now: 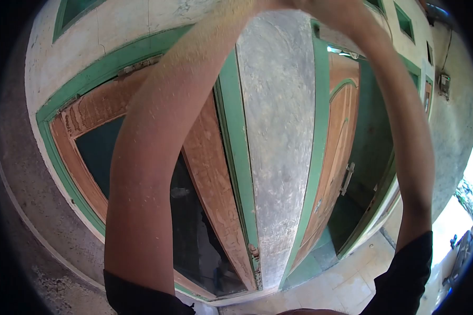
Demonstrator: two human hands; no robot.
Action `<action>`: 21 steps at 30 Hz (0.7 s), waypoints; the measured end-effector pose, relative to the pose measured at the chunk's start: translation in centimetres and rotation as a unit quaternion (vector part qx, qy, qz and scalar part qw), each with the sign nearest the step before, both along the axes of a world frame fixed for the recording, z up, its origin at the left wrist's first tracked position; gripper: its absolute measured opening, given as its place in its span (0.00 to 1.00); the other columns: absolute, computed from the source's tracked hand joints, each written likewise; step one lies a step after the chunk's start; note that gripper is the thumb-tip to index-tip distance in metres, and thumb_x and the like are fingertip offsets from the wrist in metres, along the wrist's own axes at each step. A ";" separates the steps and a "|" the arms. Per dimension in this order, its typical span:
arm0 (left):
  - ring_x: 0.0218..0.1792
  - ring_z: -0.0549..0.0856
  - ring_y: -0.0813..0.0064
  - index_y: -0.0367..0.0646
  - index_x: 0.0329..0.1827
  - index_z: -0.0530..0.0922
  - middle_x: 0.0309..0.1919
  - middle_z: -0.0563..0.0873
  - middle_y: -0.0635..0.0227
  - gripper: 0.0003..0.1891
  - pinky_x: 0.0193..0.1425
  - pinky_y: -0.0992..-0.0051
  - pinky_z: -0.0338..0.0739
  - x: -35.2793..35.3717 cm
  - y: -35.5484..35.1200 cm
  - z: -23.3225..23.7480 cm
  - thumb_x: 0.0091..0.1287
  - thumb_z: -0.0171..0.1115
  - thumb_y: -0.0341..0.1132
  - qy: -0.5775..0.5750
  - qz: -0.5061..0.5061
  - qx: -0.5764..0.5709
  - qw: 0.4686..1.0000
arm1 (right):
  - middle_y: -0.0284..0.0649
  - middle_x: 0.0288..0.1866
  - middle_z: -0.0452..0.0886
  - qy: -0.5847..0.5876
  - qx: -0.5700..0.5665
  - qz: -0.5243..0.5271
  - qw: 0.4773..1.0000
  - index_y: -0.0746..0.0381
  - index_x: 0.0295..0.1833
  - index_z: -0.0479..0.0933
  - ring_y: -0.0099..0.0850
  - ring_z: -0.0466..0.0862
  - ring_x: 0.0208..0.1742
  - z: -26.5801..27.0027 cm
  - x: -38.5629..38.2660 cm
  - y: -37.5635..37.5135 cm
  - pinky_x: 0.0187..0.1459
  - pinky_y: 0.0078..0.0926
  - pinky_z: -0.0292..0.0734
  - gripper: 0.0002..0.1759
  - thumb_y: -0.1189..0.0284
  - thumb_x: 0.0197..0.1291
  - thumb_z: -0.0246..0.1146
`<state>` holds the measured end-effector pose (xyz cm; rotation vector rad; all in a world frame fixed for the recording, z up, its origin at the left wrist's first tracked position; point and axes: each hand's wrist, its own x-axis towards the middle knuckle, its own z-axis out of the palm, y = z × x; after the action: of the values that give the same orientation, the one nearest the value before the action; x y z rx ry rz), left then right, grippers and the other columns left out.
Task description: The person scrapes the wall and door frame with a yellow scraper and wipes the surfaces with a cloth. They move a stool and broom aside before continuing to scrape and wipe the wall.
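Note:
Both my arms reach up in front of the wall. My left hand [268, 4] and my right hand [328, 9] come together at the top edge of the head view, mostly cut off. Their fingers and anything they hold are out of sight. Pale dust or wood shavings cover my left forearm [207, 39]. Behind the hands rises a grey plastered wall strip [276, 131] between two green frames. Left of it is a wooden window sash [210, 157] with bare, sanded-looking wood and dark glass, set in a green frame [236, 142].
To the right, a wooden door [328, 173] with a metal handle [347, 178] stands ajar in its green frame. A meter-like box [444, 85] hangs on the far right wall. Below is a tiled floor [347, 286]. A vehicle-like object [460, 257] is at the right edge.

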<state>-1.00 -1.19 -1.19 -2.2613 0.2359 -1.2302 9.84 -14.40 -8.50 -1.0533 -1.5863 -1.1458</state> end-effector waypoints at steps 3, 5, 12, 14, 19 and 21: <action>0.26 0.85 0.61 0.37 0.30 0.82 0.27 0.88 0.50 0.10 0.34 0.60 0.79 -0.3 -1.7 -2.0 0.50 0.75 0.32 0.035 0.054 0.079 0.995 | 0.59 0.31 0.85 0.027 -0.021 -0.023 0.999 0.73 0.39 0.84 0.52 0.88 0.34 -2.2 1.2 1.1 0.39 0.46 0.83 0.16 0.68 0.69 0.60; 0.45 0.88 0.53 0.38 0.44 0.84 0.42 0.89 0.46 0.18 0.50 0.60 0.81 -1.3 -3.3 -3.4 0.51 0.75 0.35 0.089 0.122 0.042 0.988 | 0.59 0.31 0.86 0.008 -0.013 -0.009 1.000 0.73 0.42 0.84 0.52 0.88 0.35 -3.1 2.6 2.5 0.40 0.46 0.83 0.16 0.68 0.70 0.60; 0.67 0.76 0.45 0.34 0.65 0.76 0.62 0.80 0.47 0.30 0.76 0.54 0.67 -13.3 -4.5 -2.5 0.58 0.69 0.32 -0.024 0.150 0.265 0.952 | 0.57 0.35 0.88 -0.021 0.074 -0.078 0.994 0.73 0.51 0.84 0.50 0.89 0.38 -1.5 1.9 3.4 0.45 0.45 0.85 0.17 0.69 0.71 0.59; 0.66 0.78 0.46 0.36 0.63 0.78 0.61 0.81 0.47 0.24 0.74 0.55 0.70 -17.2 -3.5 -1.5 0.62 0.66 0.32 -0.180 0.198 0.295 0.917 | 0.57 0.36 0.88 -0.011 0.049 -0.074 0.996 0.73 0.51 0.84 0.49 0.90 0.38 -0.3 1.3 3.6 0.45 0.44 0.85 0.17 0.69 0.71 0.59; 0.87 0.48 0.59 0.58 0.86 0.58 0.86 0.54 0.63 0.44 0.87 0.48 0.44 -28.0 2.7 5.9 0.74 0.44 0.74 -0.216 0.390 0.022 0.895 | 0.58 0.39 0.89 0.070 -0.033 -0.069 0.995 0.74 0.50 0.85 0.47 0.90 0.41 1.2 -0.9 1.6 0.43 0.40 0.85 0.16 0.71 0.69 0.60; 0.75 0.62 0.55 0.51 0.75 0.67 0.75 0.66 0.57 0.32 0.77 0.52 0.57 -25.9 -0.1 4.5 0.74 0.49 0.59 -0.226 0.442 0.030 0.868 | 0.58 0.38 0.89 0.070 -0.002 -0.033 0.997 0.74 0.48 0.86 0.45 0.91 0.39 2.2 -0.8 2.4 0.42 0.39 0.84 0.15 0.72 0.69 0.61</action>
<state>-26.93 -1.29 3.26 -1.5984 -0.8362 -1.1272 9.02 -12.01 -6.34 -1.1692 -1.4542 -1.0885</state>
